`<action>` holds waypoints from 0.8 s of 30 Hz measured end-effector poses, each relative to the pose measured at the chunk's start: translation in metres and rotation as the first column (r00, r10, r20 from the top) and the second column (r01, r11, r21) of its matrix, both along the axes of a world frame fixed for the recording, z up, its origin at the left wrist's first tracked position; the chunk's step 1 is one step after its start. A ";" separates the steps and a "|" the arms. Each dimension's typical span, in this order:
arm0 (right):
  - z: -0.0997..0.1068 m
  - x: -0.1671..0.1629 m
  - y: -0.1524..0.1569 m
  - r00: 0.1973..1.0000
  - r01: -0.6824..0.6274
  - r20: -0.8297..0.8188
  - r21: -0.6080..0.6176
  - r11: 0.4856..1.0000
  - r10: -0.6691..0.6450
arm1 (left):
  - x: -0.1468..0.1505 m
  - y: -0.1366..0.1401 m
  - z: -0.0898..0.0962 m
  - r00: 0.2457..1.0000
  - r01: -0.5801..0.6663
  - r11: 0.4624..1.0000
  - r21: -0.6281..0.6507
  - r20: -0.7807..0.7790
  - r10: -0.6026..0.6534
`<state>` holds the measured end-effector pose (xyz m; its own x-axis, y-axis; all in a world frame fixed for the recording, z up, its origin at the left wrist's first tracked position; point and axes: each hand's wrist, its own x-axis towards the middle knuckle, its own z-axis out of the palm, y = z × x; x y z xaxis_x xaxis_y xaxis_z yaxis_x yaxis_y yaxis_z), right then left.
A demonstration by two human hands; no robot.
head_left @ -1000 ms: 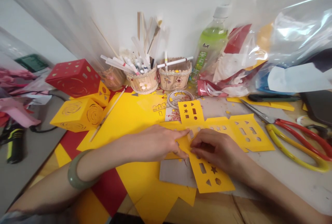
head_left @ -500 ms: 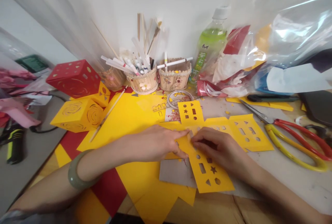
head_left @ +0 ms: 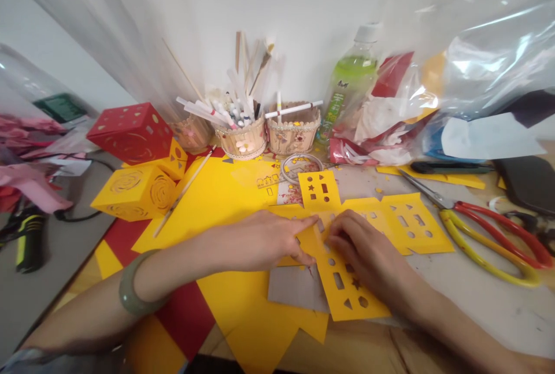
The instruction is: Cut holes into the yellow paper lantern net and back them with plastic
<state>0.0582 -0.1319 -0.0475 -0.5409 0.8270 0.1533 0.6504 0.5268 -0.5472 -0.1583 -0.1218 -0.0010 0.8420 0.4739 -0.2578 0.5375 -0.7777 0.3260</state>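
A yellow cross-shaped card (head_left: pixel 347 292) with small cut-out shapes, such as stars, triangles and hexagons, lies flat before me. Over its left part is my left hand (head_left: pixel 269 241), palm down, its index finger and thumb stretched apart and pressing on the card. A green bangle (head_left: pixel 130 290) circles that wrist. My right hand (head_left: pixel 368 252) rests on the middle of the card with its fingers curled together, close to the left index fingertip. Whatever its fingertips hold, if anything, is hidden. Grey board (head_left: pixel 295 290) shows beneath the card.
Yellow sheets (head_left: pixel 243 304) spread at left, by a yellow box (head_left: pixel 132 192) and a red box (head_left: pixel 130 131). Behind stand decorated pen baskets (head_left: pixel 292 134) and a green bottle (head_left: pixel 351 76). A tape ring (head_left: pixel 302 180) lies behind the card; scissors (head_left: pixel 472 235) and a black cutter (head_left: pixel 451 167) lie right.
My right hand has shifted slightly right, away from the left fingertip, and its fingers are more curled. My left hand keeps its place on the card. The whole view has tilted a little.
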 end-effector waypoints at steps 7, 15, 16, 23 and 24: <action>0.007 0.033 0.025 0.905 0.423 0.008 0.069 0.903 -0.425 | -0.002 -0.005 -0.004 0.998 -0.006 0.998 0.068 0.067 0.002; 0.061 0.091 0.044 0.727 0.625 -0.265 -0.124 0.770 -0.633 | -0.004 -0.004 -0.015 0.991 0.004 0.997 0.072 0.133 -0.013; 0.073 0.094 0.043 0.716 0.619 -0.312 -0.131 0.774 -0.625 | -0.003 -0.004 -0.015 0.990 0.005 0.997 0.078 0.144 -0.016; 0.179 0.080 0.061 0.768 0.602 -0.499 0.348 0.719 -0.401 | 0.001 -0.009 -0.011 0.983 -0.029 0.997 0.078 0.181 0.015; 0.191 0.077 0.070 0.777 0.587 -0.524 0.405 0.701 -0.348 | 0.002 -0.009 -0.011 0.983 -0.036 0.996 0.076 0.183 0.022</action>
